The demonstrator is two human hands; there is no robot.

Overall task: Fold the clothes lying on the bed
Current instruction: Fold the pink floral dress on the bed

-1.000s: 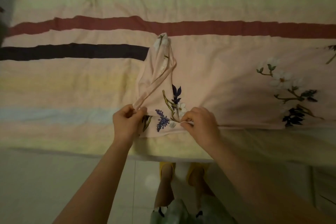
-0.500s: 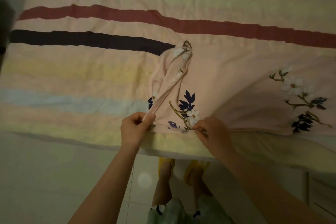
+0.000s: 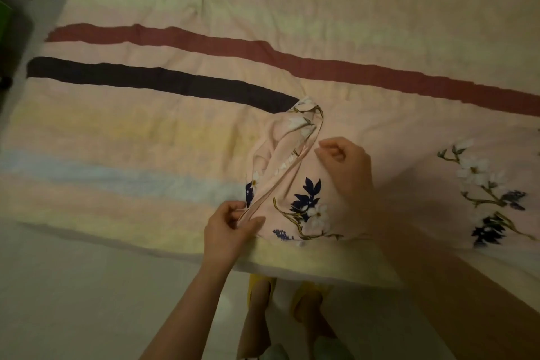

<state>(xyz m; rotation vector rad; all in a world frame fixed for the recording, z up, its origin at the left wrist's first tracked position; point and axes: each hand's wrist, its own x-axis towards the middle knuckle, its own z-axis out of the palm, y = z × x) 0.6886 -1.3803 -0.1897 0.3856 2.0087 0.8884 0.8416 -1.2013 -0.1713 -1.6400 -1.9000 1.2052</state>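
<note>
Floral garment (image 3: pixel 365 184) lies flat on bed (image 3: pixel 146 140) near front edge, long axis running L-R, bulk spreading off to the right; its left end has a sleeve/strap flap (image 3: pixel 292 149) doubled back, seam running diagonally from near-left up to far-right. Left hand (image 3: pixel 230 228) pinches the near end of that seam at the garment's corner, right hand (image 3: pixel 344 166) sits on the fabric just beside the far part of the seam, fingers curled, looks like a light pinch but can't tell for sure. Next move prob turns on that diagonal: L hand anchors near end, R hand is closer to the far tip; no containers in view.
</note>
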